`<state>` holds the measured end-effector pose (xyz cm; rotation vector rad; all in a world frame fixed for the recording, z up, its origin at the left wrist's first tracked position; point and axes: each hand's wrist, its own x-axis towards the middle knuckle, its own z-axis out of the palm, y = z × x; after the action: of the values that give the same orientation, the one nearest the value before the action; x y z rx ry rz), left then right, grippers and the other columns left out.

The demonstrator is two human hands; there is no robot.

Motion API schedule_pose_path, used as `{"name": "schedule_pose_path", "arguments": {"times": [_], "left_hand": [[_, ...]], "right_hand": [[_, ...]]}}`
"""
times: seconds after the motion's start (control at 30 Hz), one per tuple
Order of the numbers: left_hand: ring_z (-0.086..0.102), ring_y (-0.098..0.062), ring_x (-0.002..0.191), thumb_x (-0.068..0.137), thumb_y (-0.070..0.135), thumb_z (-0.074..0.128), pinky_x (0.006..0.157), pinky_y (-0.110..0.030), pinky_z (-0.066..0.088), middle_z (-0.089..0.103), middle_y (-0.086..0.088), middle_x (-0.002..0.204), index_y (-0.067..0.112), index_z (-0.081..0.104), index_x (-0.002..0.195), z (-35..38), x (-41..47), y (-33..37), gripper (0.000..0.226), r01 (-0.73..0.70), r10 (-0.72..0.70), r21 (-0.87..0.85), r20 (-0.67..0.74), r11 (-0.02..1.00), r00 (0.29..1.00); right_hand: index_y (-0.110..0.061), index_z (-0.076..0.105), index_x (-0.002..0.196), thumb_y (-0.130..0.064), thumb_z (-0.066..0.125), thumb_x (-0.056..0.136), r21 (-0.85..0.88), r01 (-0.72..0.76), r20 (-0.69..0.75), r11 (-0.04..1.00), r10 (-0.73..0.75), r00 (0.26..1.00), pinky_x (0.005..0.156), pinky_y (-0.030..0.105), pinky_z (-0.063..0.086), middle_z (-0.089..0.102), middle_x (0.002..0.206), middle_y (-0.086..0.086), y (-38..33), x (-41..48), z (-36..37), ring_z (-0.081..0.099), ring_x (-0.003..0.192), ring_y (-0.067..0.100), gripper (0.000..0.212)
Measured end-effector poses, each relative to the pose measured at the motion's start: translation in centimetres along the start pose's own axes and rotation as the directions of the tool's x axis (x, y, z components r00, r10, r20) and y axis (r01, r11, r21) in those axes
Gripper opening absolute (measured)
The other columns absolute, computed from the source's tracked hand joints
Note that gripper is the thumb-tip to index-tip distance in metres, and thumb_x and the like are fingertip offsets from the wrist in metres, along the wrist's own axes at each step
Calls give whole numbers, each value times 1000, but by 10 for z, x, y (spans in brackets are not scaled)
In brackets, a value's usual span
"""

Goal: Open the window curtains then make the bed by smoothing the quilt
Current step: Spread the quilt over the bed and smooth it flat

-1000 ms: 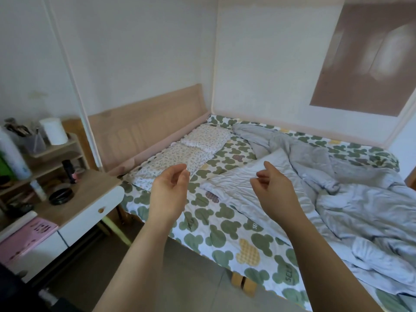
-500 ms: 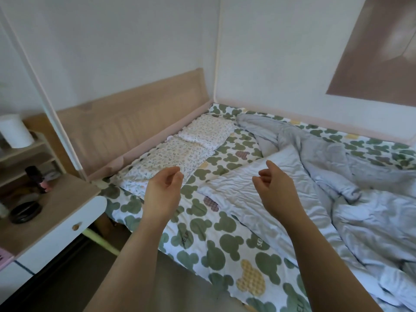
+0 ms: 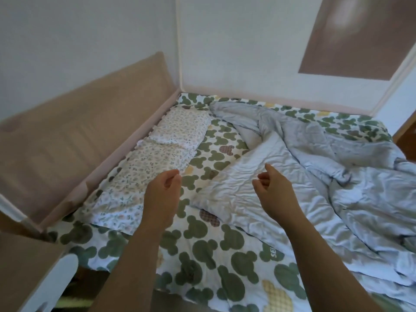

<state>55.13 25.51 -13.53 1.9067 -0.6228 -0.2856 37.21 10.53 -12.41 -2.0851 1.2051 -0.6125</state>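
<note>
Blotchy sheet [image 3: 202, 248] bears a crumpled grey quilt [image 3: 337, 176]; left hand [image 3: 163, 199] and right hand [image 3: 276, 194] hover, grips released.

One wide-angle camera, worn on the head, looked forward and down from close beside the bed [image 3: 202, 244], facing its headboard [image 3: 90, 122] corner.

Shown are one bed [image 3: 227, 140] under one sheet [image 3: 202, 251] printed with green mouse-head shapes, one crumpled grey quilt [image 3: 315, 176], and two floral pillows, a far pillow [image 3: 182, 129] and a near pillow [image 3: 144, 174], beside one wooden headboard [image 3: 78, 120]. Two hands are in view, one left hand [image 3: 163, 194] and one right hand [image 3: 275, 192], each on one bare forearm. One bench [image 3: 27, 266] with one white drawer front appears at the lower left, and one brown panel [image 3: 351, 34] on the far wall.
</note>
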Motion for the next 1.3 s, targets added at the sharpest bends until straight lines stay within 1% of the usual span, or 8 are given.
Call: {"name": "schedule_pose_path", "arguments": {"times": [0.17,0.47,0.57,0.73,0.93,1.07,1.17,1.3], "left_hand": [[58,-10,104,97,25,49,89,-23,43,66,-2,118,12,60,127,-12,75,-25,34,-8,5,50,57,999,998],[59,-14,103,96,22,49,88,-23,41,66,1,113,11,64,122,46,148,-58,32,-33,11,93,230,995,973],[61,-16,101,95,22,49,88,-29,47,67,1,110,14,64,121,73,170,-68,31,-20,-7,103,258,994,966],[62,-22,103,95,24,48,95,-40,49,68,-5,113,14,64,122,118,208,-94,34,16,-56,151,263,988,963],[59,-16,99,95,20,49,84,-25,41,66,0,106,10,65,119,174,252,-143,31,-11,-53,209,298,978,953],[53,-11,95,95,20,49,84,-23,37,65,-1,107,11,65,118,205,277,-181,29,-59,-42,300,318,952,947],[54,-16,92,95,17,48,75,-23,38,61,-3,98,20,64,101,234,298,-221,17,-120,-40,382,386,917,922],[53,-23,116,98,11,41,93,-26,43,57,-10,127,4,56,122,262,322,-264,29,-113,-170,528,458,841,872]], "right_hand": [[-9,27,149,-21,53,97,8,-70,-20,998,70,997,88,24,43,56,129,7,-21,37,47,57,109,18,60],[-8,26,149,-19,51,97,-29,-229,-2,973,229,973,79,23,42,57,123,7,8,87,95,52,92,13,58],[-9,26,149,-21,51,97,-43,-266,24,963,267,963,81,22,42,57,126,6,28,109,109,57,105,18,58],[-8,26,149,-18,51,97,-37,-332,75,942,334,940,85,29,48,59,117,7,68,154,137,57,99,19,58],[-1,42,135,-17,51,97,-63,-374,118,925,379,918,86,31,46,60,115,11,117,205,183,59,101,23,42],[-2,39,138,-15,48,97,-64,-387,145,920,393,908,80,28,45,59,108,10,149,228,222,57,96,21,44],[-5,33,144,-16,47,97,-97,-406,177,908,418,891,90,29,43,57,120,11,180,243,263,55,109,23,50],[-2,41,133,-18,49,95,-159,-433,196,887,458,867,85,34,43,57,117,15,216,256,311,56,108,30,42]]}}
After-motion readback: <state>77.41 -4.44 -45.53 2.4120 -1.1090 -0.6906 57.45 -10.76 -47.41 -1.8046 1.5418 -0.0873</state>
